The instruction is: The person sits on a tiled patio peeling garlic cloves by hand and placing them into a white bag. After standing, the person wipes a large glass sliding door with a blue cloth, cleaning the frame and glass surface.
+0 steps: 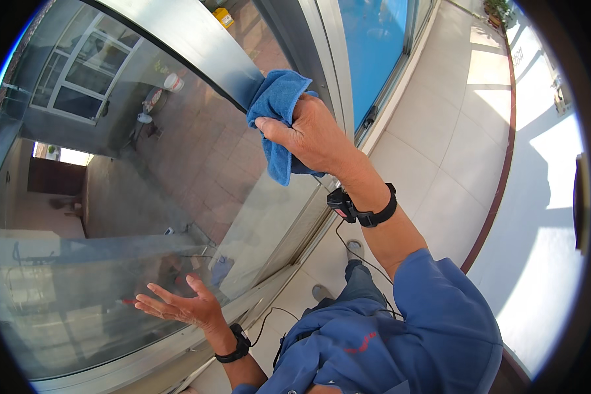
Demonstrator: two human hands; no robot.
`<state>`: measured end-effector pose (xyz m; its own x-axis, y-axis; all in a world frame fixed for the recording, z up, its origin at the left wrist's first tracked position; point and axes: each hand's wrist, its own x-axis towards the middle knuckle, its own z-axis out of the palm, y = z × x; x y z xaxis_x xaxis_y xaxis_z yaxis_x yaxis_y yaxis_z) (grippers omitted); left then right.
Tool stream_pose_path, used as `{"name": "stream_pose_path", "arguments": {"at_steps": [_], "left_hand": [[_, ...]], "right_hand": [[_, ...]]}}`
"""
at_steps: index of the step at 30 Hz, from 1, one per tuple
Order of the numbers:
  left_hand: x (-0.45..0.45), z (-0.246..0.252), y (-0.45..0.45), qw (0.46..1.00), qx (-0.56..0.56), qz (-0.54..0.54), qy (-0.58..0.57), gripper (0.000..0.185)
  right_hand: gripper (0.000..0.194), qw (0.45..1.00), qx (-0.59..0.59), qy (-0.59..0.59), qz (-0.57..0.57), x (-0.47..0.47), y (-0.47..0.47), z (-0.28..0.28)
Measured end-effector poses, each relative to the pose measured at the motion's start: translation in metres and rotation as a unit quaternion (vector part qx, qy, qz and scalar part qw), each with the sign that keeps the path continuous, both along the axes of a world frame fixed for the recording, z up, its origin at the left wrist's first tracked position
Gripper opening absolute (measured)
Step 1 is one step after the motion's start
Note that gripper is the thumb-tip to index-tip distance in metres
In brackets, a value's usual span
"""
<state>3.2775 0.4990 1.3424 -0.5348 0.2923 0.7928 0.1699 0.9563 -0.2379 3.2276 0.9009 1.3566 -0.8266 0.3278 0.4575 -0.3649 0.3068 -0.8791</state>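
My right hand (310, 133) grips a bunched blue cloth (278, 103), which lies against the metal window frame (216, 44) near its corner with the glass. The cloth hides that part of the frame. My left hand (182, 305) is held open with its fingers spread, in front of the lower part of the window pane (177, 162); it holds nothing. Whether it touches the glass I cannot tell. Both wrists carry black straps with small devices, and thin cables run from them.
Right of the frame stand a blue panel (374, 54) and a sliding track. A tiled walkway (438, 133) runs beside a white wall (527, 236). A potted plant (495, 12) is at the far end. Beyond the glass are a paved yard and a white bucket (174, 82).
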Motion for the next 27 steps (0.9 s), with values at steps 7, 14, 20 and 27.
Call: {"name": "stream_pose_path", "arguments": {"at_steps": [7, 14, 20, 27], "left_hand": [[-0.002, -0.002, 0.001, 1.000, 0.003, 0.001, 0.013, 0.083], [-0.003, -0.003, 0.001, 1.000, 0.007, 0.001, 0.008, 0.086], [0.000, -0.003, -0.003, 1.000, 0.008, -0.001, -0.005, 0.086], [-0.006, -0.010, -0.009, 1.000, -0.007, 0.010, -0.001, 0.089]], "right_hand": [[0.027, 0.986, -0.097, -0.115, -0.069, 0.019, 0.001, -0.002], [0.022, 0.996, -0.049, 0.040, -0.070, 0.007, -0.011, -0.007], [0.042, 0.947, -0.308, 0.009, -0.085, -0.003, -0.018, -0.082], [0.041, 0.900, -0.323, 0.013, -0.292, -0.035, -0.113, -0.256]]}}
